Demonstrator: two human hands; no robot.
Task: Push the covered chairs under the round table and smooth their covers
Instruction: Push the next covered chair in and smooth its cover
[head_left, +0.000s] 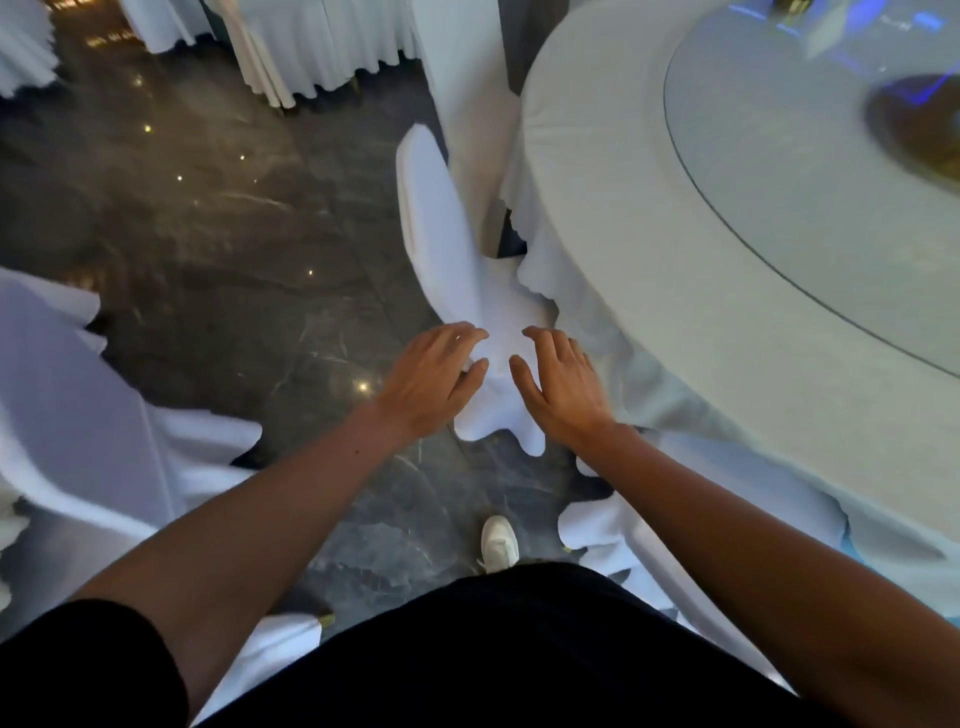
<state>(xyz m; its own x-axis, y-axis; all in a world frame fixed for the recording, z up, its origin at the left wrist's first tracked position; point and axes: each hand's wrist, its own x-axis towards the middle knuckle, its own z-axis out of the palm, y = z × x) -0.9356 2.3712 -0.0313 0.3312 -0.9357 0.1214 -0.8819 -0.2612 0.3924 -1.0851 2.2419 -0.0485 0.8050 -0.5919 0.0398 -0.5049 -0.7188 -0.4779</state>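
Observation:
A chair in a white cover (447, 244) stands against the round table (623, 218), its seat hidden under the white tablecloth. Both my hands rest on the back of its cover, near the lower hem. My left hand (431, 382) lies on the left side with fingers curled against the cloth. My right hand (558, 384) lies flat on the right side, fingers spread. The hem of the cover hangs in scallops just below my hands.
A glass turntable (810, 171) lies on the round table. Another covered chair (649, 530) stands at the table below my right arm, and one (78, 415) at the left. More draped chairs (311, 47) stand far back. The floor (208, 234) is dark marble.

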